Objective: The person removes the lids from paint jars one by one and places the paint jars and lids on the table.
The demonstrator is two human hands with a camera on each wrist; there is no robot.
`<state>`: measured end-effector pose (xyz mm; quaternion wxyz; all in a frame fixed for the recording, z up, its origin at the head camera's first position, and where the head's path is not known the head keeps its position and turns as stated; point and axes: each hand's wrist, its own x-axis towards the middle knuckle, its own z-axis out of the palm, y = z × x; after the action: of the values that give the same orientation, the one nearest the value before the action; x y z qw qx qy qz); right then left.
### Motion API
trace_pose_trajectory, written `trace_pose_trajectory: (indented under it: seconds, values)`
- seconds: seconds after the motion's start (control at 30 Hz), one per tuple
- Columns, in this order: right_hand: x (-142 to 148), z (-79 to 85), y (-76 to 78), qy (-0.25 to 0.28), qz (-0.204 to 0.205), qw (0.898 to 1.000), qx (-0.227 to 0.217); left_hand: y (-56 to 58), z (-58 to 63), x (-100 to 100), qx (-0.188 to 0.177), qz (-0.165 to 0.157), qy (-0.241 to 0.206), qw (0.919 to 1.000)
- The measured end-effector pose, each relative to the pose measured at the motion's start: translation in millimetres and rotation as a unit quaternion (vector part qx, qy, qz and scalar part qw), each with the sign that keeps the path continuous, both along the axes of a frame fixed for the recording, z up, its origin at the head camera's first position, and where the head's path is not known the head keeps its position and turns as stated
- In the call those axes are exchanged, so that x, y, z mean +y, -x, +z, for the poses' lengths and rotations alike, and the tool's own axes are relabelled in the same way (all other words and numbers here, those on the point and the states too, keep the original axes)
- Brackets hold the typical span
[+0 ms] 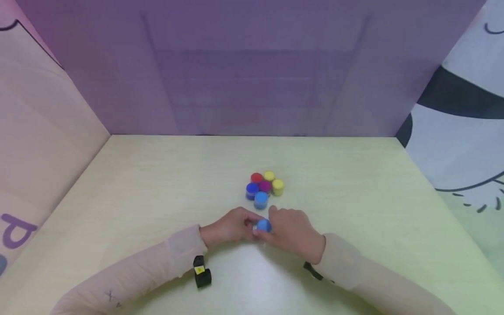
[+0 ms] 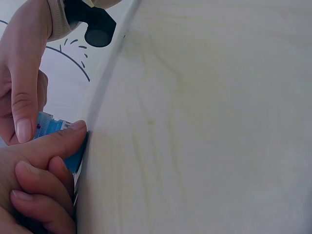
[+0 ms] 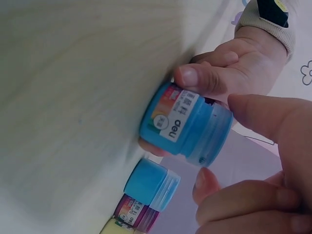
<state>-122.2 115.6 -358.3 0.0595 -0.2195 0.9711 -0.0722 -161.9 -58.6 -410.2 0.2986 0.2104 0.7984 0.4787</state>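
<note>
A light-blue paint jar [image 1: 264, 225] with a printed label is between the two hands, low over the table. My left hand [image 1: 232, 225] grips its body, thumb on the label side, as the right wrist view shows. My right hand [image 1: 295, 229] has thumb and forefinger on opposite sides of the clear-edged lid [image 3: 209, 136]. In the right wrist view, the jar lies with its lid toward the right hand. Just beyond the hands stands a second light-blue jar [image 1: 260, 200], at the near end of a cluster of paint jars.
The cluster also has a dark blue jar [image 1: 252, 191], a purple jar [image 1: 265, 187], a red jar [image 1: 257, 177] and two yellow jars, one at the right [image 1: 278, 187]. They stand on a pale wooden table [image 1: 177, 175] with a purple panel [image 1: 252, 87] behind.
</note>
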Motion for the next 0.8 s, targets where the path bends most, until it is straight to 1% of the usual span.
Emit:
trace_pose_trajectory:
  seconds: [0.17, 0.4, 0.67, 0.8]
  values:
    - [0.1, -0.7, 0.1, 0.005, 0.006, 1.0, 0.01, 0.4, -0.1, 0.6, 0.005, 0.003, 0.008, 0.9999]
    - [0.0, 2.0, 0.5, 0.013, 0.006, 1.0, -0.008, -0.5, 1.6, 0.3, -0.003, 0.011, 0.014, 0.9998]
    - [1.9, 5.4, 1.1, 0.029, 0.029, 0.999, -0.013, -1.6, 0.8, -0.1, 0.016, 0.005, 0.014, 0.9998]
    - [3.1, 5.7, 1.4, 0.037, 0.035, 0.999, -0.015, -2.0, 0.3, 0.0, 0.014, 0.005, 0.007, 0.9999]
